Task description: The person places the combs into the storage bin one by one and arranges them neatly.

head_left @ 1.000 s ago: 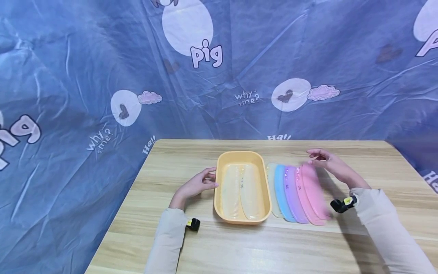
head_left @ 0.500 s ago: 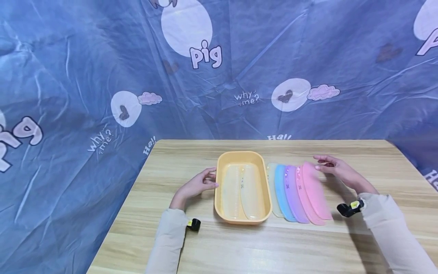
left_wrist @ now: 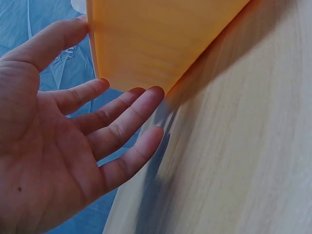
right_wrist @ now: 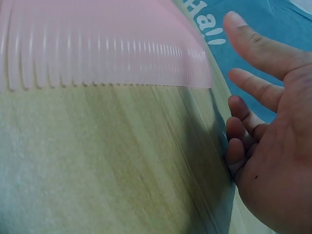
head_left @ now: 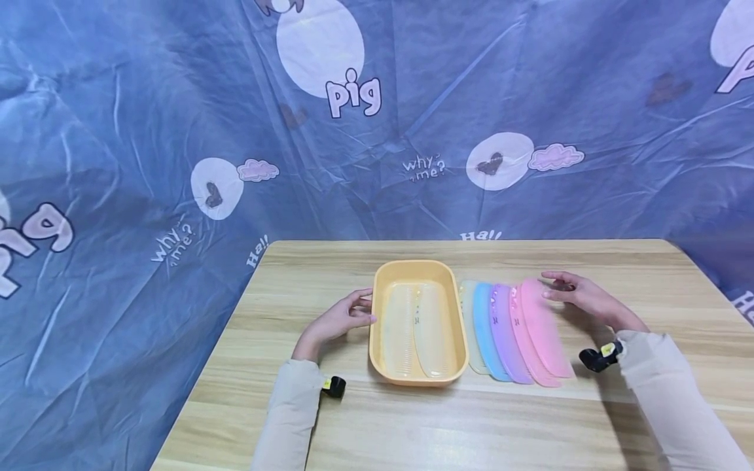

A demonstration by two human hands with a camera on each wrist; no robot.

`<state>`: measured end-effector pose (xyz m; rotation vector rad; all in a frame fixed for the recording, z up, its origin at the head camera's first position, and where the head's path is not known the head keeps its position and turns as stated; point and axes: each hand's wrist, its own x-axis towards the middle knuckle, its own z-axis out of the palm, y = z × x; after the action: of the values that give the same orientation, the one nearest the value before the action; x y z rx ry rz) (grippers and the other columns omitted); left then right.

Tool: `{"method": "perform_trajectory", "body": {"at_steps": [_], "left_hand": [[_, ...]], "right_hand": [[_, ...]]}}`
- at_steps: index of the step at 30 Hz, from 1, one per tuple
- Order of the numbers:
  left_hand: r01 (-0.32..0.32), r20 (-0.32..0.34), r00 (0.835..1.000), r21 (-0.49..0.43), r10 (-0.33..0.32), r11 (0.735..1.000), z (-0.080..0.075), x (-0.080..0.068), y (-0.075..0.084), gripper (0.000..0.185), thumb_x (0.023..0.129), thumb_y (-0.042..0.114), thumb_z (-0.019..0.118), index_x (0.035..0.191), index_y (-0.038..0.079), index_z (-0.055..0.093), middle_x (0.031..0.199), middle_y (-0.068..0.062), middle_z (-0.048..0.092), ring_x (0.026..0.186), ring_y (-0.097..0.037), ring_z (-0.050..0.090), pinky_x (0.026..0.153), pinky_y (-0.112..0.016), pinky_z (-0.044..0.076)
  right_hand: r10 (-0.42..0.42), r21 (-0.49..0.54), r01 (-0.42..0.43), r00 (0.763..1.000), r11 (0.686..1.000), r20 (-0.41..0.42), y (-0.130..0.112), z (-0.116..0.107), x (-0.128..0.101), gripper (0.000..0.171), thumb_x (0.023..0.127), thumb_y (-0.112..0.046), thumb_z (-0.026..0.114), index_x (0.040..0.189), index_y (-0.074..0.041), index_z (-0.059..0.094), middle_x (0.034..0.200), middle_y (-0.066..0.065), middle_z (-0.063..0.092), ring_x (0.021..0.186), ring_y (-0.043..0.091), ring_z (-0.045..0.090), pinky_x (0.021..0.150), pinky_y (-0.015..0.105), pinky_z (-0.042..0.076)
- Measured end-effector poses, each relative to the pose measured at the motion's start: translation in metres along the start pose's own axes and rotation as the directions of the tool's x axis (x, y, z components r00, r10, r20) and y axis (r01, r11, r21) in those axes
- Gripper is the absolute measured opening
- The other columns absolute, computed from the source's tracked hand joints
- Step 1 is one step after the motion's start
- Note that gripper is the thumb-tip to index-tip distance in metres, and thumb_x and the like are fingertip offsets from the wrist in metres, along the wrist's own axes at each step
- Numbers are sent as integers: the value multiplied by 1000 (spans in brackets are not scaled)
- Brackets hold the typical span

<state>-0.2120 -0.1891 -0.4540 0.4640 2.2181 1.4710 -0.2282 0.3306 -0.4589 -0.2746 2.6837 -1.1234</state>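
Observation:
My left hand [head_left: 334, 320] is at the left wall of a yellow plastic basin [head_left: 418, 382]. In the left wrist view its fingers spread loosely, their tips at the basin's wall [left_wrist: 146, 44]. Two cream-coloured combs [head_left: 398, 327] lie side by side inside the basin. Right of it, a fanned row of combs overlaps: a pale yellow one [head_left: 470, 307], a blue one [head_left: 486, 330], a purple one [head_left: 508, 333] and two pink ones. My right hand [head_left: 592, 302] hovers by the top of the outermost pink comb [head_left: 544, 330], fingers loosely bent and holding nothing; its teeth [right_wrist: 107, 63] show in the right wrist view.
The wood-grain table [head_left: 383, 432] extends in front of the basin and on both sides. A blue printed cloth [head_left: 412, 209] hangs behind the table and along the left. Black wrist cameras [head_left: 601, 356] sit at both sleeves.
My right hand has moved slightly right and down, away from the outermost pink comb, which was blurred and now lies still in the row. The left hand and basin have stayed put.

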Motion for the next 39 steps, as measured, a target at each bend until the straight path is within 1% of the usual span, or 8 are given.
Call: {"method": "perform_trajectory", "body": {"at_steps": [10, 14, 18, 22, 25, 30, 34, 39], "left_hand": [[2, 4, 1000, 1, -2, 1000, 0, -1, 2, 68, 93, 20, 64, 150, 9, 30, 136, -23, 50, 122, -34, 54, 105, -46, 42], [-34, 1, 999, 24, 34, 999, 0, -1, 0, 69, 92, 28, 65, 149, 8, 32, 135, -23, 51, 120, -30, 56, 103, -43, 45], [-47, 3, 999, 31, 46, 998, 0, -2, 0, 72, 91, 32, 66, 149, 7, 31, 134, -23, 51, 118, -27, 56, 102, -41, 45], [-12, 24, 1000, -22, 13, 1000, 0, -3, 4, 69, 94, 21, 64, 150, 4, 27, 136, -26, 47, 117, -29, 57, 101, -39, 47], [0, 30, 1000, -29, 1, 1000, 0, -2, 5, 68, 94, 17, 63, 151, 4, 27, 136, -26, 47, 117, -30, 57, 100, -38, 47], [-7, 16, 1000, 0, 7, 1000, -1, -1, 5, 68, 94, 19, 64, 150, 6, 29, 136, -24, 49, 119, -30, 55, 104, -45, 43], [5, 23, 1000, -11, -4, 1000, -1, -2, 6, 68, 94, 19, 64, 151, 7, 28, 137, -25, 48, 119, -32, 56, 103, -44, 44], [7, 39, 999, -23, -6, 1000, -1, -3, 6, 69, 94, 20, 63, 151, 6, 26, 137, -26, 47, 119, -33, 56, 100, -39, 48]], "right_hand": [[-38, -39, 40, 997, 998, 63, 0, 2, 4, 63, 89, -23, 67, 139, 8, 42, 124, 27, 53, 105, 18, 48, 81, 15, 40], [-27, -26, 29, 997, 999, 75, -2, 2, 5, 63, 89, -22, 67, 138, 9, 42, 121, 26, 51, 106, 25, 47, 80, 17, 40], [-20, -10, 21, 997, 1000, 70, -2, 2, 6, 62, 90, -19, 66, 138, 9, 41, 119, 25, 50, 103, 21, 46, 79, 16, 40], [-35, -15, 37, 997, 999, 71, -1, 2, 9, 61, 89, -16, 66, 138, 11, 40, 112, 22, 50, 96, 16, 45, 77, 17, 39], [-45, -35, 48, 996, 998, 77, 0, 3, 11, 60, 90, -15, 65, 137, 12, 41, 108, 18, 50, 93, 13, 44, 75, 18, 39], [-61, -61, 66, 995, 996, 79, -2, 2, 13, 58, 89, -13, 66, 135, 12, 43, 107, 17, 54, 92, 13, 45, 75, 19, 39], [-67, -54, 71, 995, 996, 75, -2, 3, 13, 57, 87, -13, 69, 133, 11, 45, 109, 17, 55, 91, 12, 46, 75, 18, 39], [-60, -38, 63, 995, 997, 77, -2, 4, 13, 58, 85, -12, 71, 132, 11, 47, 103, 13, 55, 87, 11, 44, 73, 19, 37]]}}
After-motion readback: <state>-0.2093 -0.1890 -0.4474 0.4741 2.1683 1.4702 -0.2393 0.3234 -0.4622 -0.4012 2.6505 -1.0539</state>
